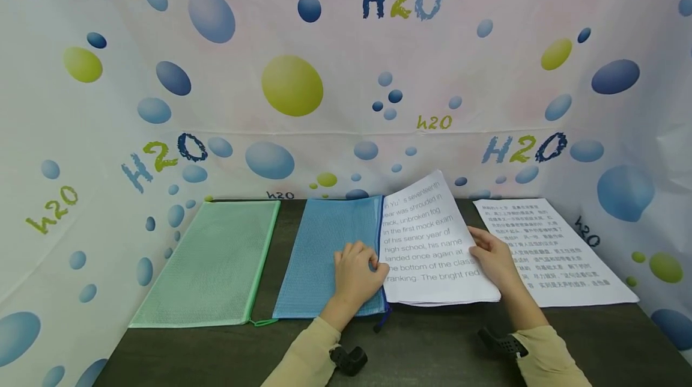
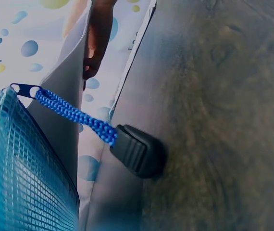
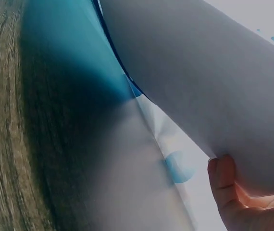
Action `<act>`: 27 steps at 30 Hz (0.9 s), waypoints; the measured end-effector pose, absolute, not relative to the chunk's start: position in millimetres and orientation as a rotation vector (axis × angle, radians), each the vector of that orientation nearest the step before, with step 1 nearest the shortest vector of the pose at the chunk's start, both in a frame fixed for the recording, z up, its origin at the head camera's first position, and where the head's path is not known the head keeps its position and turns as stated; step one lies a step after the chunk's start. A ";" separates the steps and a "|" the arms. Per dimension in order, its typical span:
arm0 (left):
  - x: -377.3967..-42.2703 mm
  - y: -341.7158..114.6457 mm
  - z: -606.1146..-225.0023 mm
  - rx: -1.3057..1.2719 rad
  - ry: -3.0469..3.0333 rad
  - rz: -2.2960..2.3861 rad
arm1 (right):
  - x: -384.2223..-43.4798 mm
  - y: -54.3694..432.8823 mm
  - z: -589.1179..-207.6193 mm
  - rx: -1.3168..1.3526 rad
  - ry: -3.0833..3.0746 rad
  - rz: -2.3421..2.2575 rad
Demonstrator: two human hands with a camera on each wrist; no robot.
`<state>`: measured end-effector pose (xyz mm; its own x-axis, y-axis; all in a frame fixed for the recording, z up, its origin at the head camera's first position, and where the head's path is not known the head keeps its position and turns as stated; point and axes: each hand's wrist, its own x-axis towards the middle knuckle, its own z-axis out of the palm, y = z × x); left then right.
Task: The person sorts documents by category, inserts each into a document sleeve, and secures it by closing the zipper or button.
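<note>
A blue mesh zipper pouch (image 1: pixel 319 237) lies flat, its zipper side facing right. My left hand (image 1: pixel 358 276) pinches that right edge between thumb and curled fingers. The printed English sheets (image 1: pixel 421 249), a thin stack, lie with their left edge at the pouch's opening; how far they reach inside is hidden. My right hand (image 1: pixel 494 258) grips their right edge, and the upper part bends upward. Seen from the right wrist, the thumb and fingers (image 3: pixel 222 180) hold the stack's edge. A black zipper pull (image 2: pixel 139 151) hangs on a blue cord in the left wrist view.
On the left lies a green mesh zipper pouch (image 1: pixel 211 267) with a green cord. Sheets with Chinese print (image 1: pixel 562 255) lie at the right, partly behind my right forearm. A bubble-patterned backdrop (image 1: pixel 346 104) rises behind the dark table (image 1: pixel 427 351).
</note>
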<state>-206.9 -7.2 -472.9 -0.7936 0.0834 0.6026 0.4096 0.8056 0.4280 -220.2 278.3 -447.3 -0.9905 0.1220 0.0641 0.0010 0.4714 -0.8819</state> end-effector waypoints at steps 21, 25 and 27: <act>-205.0 -4.8 -474.9 -0.421 -2.434 -0.671 | -218.4 261.8 -442.0 -0.297 -2.504 1.759; -204.8 -5.2 -476.1 -0.454 -2.431 -0.615 | -220.7 261.8 -444.2 -0.314 -2.482 1.845; -204.9 -5.6 -476.5 -0.472 -2.435 -0.571 | -221.7 263.8 -444.2 -0.311 -2.467 1.907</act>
